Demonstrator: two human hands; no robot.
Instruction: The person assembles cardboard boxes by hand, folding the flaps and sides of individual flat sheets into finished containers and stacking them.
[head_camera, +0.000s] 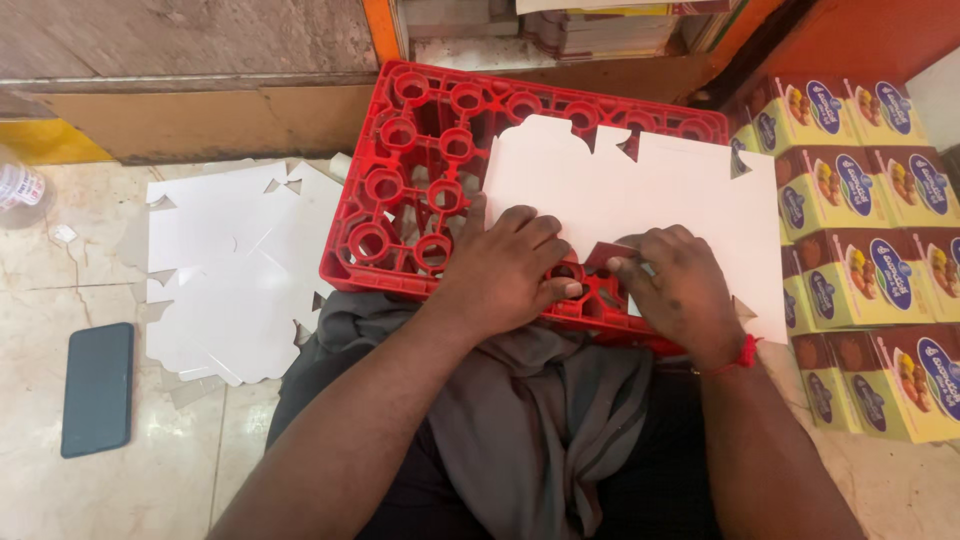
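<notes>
A flat white die-cut cardboard blank (640, 190) lies on an upturned red plastic crate (420, 160) resting against my lap. My left hand (505, 268) presses palm-down on the blank's near left edge, fingers spread. My right hand (675, 290) pinches a small flap at the blank's near edge, folding it so a dark red underside shows (603, 256). A red thread band circles my right wrist.
A loose stack of white cardboard blanks (235, 270) lies on the marble floor at left, with a dark phone (97, 388) nearer me. Stacked yellow-green printed boxes (870, 240) stand at right. A brown cardboard sheet (210, 120) leans at the back.
</notes>
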